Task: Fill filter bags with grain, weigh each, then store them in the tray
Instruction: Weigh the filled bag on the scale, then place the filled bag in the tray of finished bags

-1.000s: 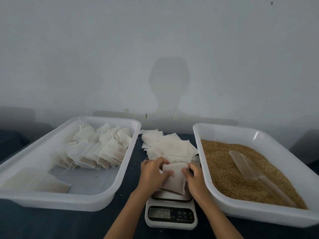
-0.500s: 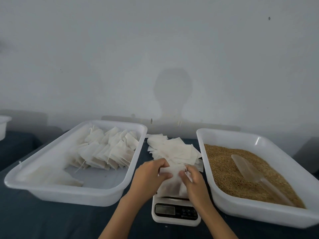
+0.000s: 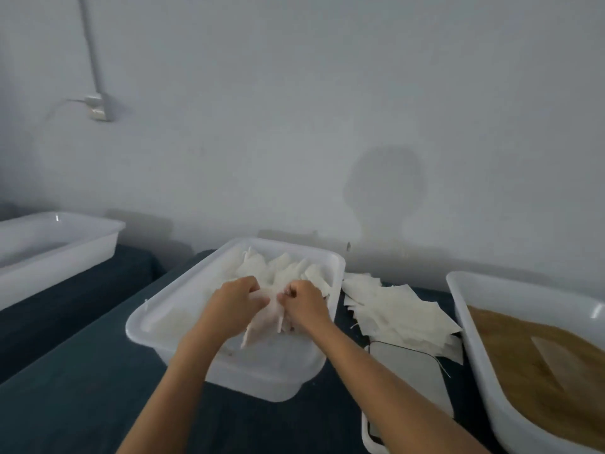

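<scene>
Both my hands hold one filled white filter bag (image 3: 262, 326) over the white storage tray (image 3: 154, 316). My left hand (image 3: 234, 306) grips the bag's left side and my right hand (image 3: 306, 306) pinches its top right. Several filled bags (image 3: 288, 267) are stacked at the tray's far end. The scale (image 3: 412, 368) sits to the right of the tray with nothing on its platform; my right forearm crosses part of it. A pile of empty filter bags (image 3: 399, 312) lies behind the scale. The grain tray (image 3: 465, 326) at the far right holds brown grain (image 3: 540, 365) and a clear scoop (image 3: 556, 358).
A second white tray (image 3: 59, 244) stands on another dark surface at the far left. The table (image 3: 98, 388) is covered in dark cloth. A grey wall with a socket (image 3: 98, 109) rises close behind.
Both hands have lifted the filled bag off the scale and carried it left over the storage tray. The view has swung left, bringing a second tray into sight.
</scene>
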The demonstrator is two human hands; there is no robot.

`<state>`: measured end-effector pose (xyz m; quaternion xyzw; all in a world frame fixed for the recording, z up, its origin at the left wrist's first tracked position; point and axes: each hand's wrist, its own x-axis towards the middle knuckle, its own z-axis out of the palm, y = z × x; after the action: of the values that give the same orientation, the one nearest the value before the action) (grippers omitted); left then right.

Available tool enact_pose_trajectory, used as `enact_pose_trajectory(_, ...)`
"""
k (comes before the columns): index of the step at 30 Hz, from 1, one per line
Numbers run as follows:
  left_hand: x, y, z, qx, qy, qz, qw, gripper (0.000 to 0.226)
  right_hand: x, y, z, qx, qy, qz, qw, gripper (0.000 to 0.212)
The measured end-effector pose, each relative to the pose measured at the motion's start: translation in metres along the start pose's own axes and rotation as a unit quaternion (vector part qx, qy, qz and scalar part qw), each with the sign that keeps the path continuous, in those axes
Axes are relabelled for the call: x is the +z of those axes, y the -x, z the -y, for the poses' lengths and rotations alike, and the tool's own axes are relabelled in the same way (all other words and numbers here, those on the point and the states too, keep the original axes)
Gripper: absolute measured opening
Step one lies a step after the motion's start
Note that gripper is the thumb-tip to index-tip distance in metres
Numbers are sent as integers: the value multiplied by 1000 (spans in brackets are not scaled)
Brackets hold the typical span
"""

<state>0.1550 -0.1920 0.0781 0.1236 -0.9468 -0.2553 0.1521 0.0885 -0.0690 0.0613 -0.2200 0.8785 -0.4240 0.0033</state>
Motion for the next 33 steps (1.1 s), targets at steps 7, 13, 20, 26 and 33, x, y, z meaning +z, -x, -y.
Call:
enact_pose_trajectory(7,4,-6,63,-98,-25,123,987,14,64,-20,16,71,85,130,985,12)
enact_pose_trajectory(13,4,-11,74,-105,-206,149,961,24,86,-17,23,109,-5,232,967,31)
enact_pose_trajectory(20,15,-14,52,-78,-225,37,971,39,42,-20,3,18,-103,235,966,37)
enact_pose_trajectory(26,36,-26,-7,23,-104,-7,994,22,-55,-32,-49,-1,-121,-109,987,19)
enact_pose_trajectory(33,75,-32,-72,113,-55,-42,991,16,-68,-26,-146,137,141,-190,962,19)
